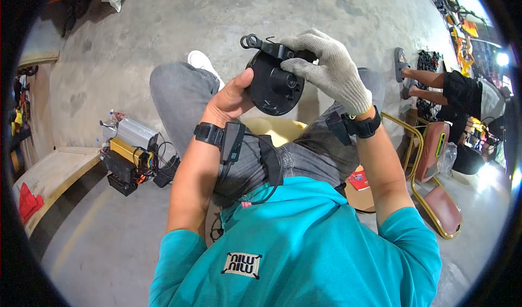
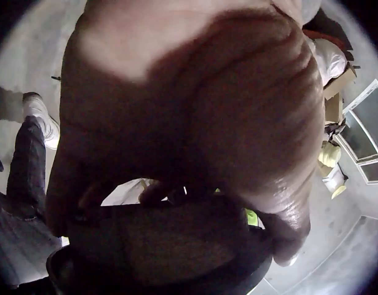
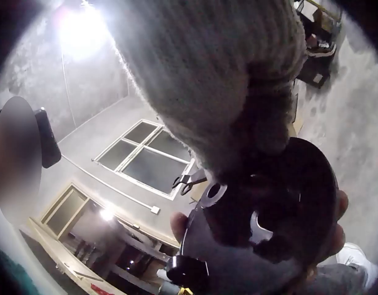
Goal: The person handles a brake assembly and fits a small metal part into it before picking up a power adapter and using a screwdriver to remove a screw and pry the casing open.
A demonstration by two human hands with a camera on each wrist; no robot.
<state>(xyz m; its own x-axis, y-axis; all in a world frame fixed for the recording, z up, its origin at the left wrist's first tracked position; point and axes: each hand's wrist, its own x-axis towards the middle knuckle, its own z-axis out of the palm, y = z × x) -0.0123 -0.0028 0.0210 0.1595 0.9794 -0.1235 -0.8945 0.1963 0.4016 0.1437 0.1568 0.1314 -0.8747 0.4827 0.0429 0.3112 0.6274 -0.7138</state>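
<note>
Above the lap in the head view is a black round housing (image 1: pixel 272 87) with a raised hub on its face. Along its top edge runs a black bracket (image 1: pixel 280 50) that ends in a ring at the left. My bare left hand (image 1: pixel 228 98) grips the housing from the left, thumb at its near edge. In the left wrist view the fingers of that hand curl around its dark rim (image 2: pixel 170 246). My right hand (image 1: pixel 329 68), in a pale knitted glove, pinches the upper right of the part, thumb close to the hub. The right wrist view shows the glossy housing (image 3: pixel 238 264) beneath the glove.
Left on the floor lie a silver and gold box-shaped device (image 1: pixel 133 138) and wires, beside a low wooden bench (image 1: pixel 60 182). A folding chair (image 1: pixel 435 160) and another person's legs (image 1: pixel 429 84) are at the right. Under my knees shows a pale yellow surface (image 1: pixel 277 130).
</note>
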